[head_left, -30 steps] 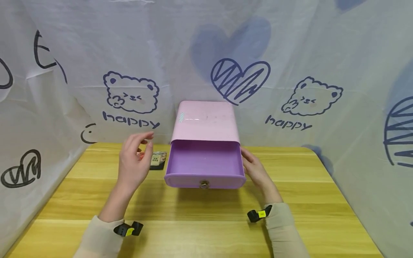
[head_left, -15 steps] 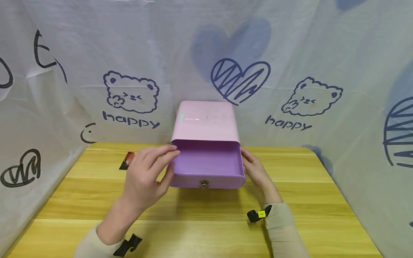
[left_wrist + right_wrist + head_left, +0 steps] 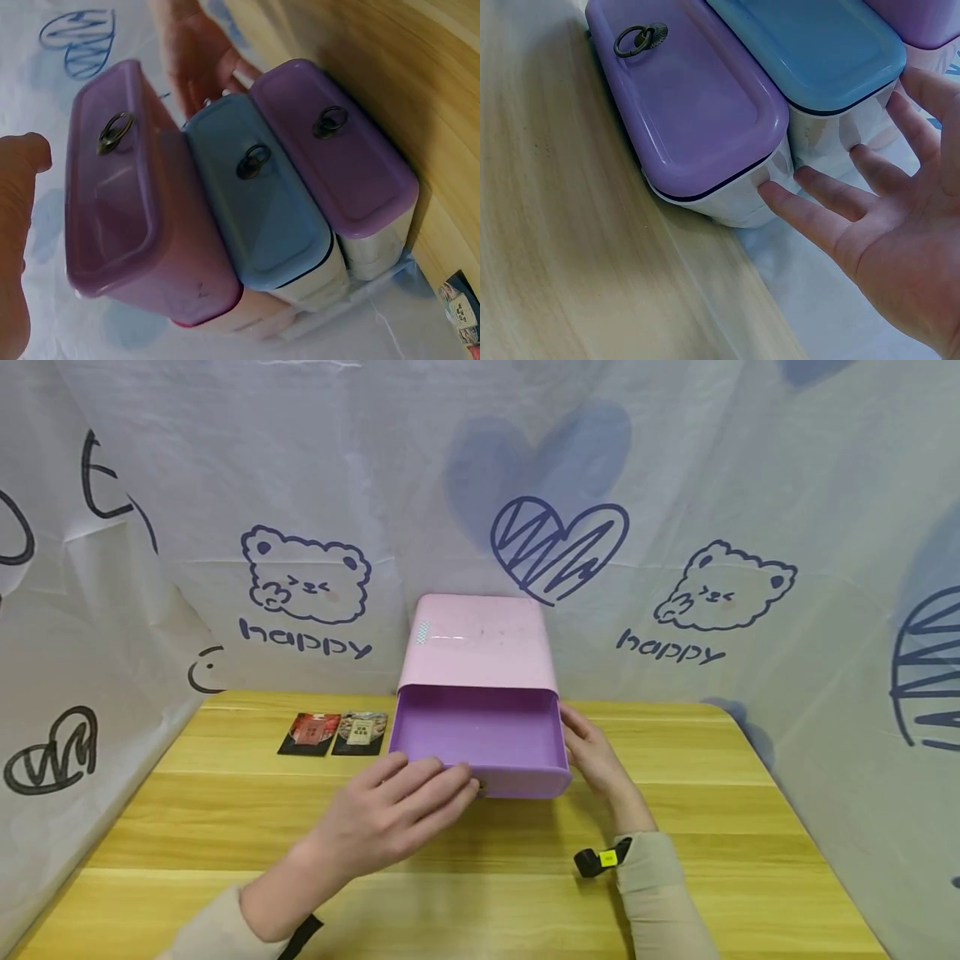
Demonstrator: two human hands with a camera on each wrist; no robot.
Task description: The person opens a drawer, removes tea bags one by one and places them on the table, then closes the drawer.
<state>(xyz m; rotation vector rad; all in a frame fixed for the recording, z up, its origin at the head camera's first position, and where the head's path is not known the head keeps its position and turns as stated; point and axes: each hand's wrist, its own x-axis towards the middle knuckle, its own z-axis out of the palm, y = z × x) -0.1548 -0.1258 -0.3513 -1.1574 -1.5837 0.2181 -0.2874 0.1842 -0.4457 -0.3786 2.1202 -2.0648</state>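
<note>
A small pink drawer cabinet (image 3: 480,643) stands at the back of the table, its top purple drawer (image 3: 480,731) pulled out with nothing inside. My left hand (image 3: 397,814) is at that drawer's front, fingers loosely bent and overlapping its left front corner in the head view. In the left wrist view, part of this hand (image 3: 16,225) shows apart from the drawer face. Below the top drawer are a blue drawer (image 3: 259,195) and another purple drawer (image 3: 337,150), both pushed in, with ring pulls. My right hand (image 3: 900,210) has its fingers extended against the cabinet's right side.
Two small flat packets lie left of the cabinet: a red and black packet (image 3: 309,734) and a black packet with a pale label (image 3: 362,734). A white printed cloth (image 3: 300,468) hangs behind the wooden table (image 3: 720,827).
My left hand has come from beside the packets rightward and down to the drawer's front, uncovering both packets. The right hand and the cabinet have stayed in place.
</note>
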